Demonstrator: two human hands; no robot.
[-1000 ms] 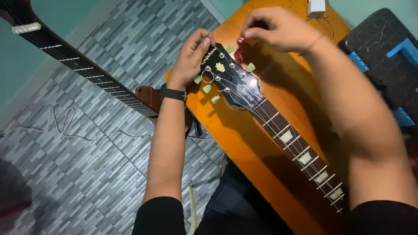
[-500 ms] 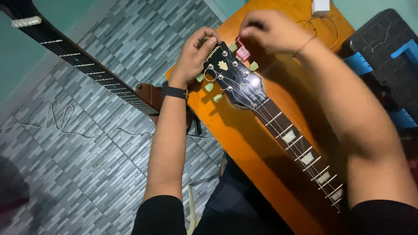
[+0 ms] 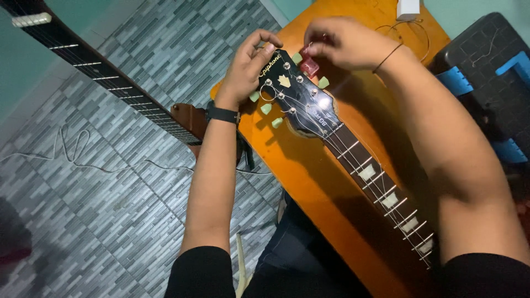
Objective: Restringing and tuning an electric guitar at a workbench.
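Headstock: the black guitar headstock [image 3: 295, 96] lay face up on the orange counter [image 3: 309, 182], near its far end, pale green tuner buttons [image 3: 266, 108] along both edges
Strings: thin strings [image 3: 353, 152] ran from the tuner posts down the neck; one loose end curled by the posts on the headstock's left side
Left hand: the left hand [image 3: 245, 69] was curled over the headstock's top left corner, thumb and fingers pinched at its tip, gripping the edge or a string end there; which one could not be told
Right hand: the right hand [image 3: 342, 41] was closed at the headstock's upper right edge, fingers pinched on a small red piece [image 3: 309, 67] at a tuner
Change: compared with a second earlier, both hands sat at much the same places on the headstock, the right one closer in over the red piece; the work looked ongoing at that same tuner
Neck: the fretboard [image 3: 381, 187] with pale block inlays ran from the headstock toward the person
Beyond: a second guitar neck [image 3: 99, 72] lay left of the headstock over the grey tiled floor [image 3: 110, 221]; a black and blue case [image 3: 486, 66] stood to its right
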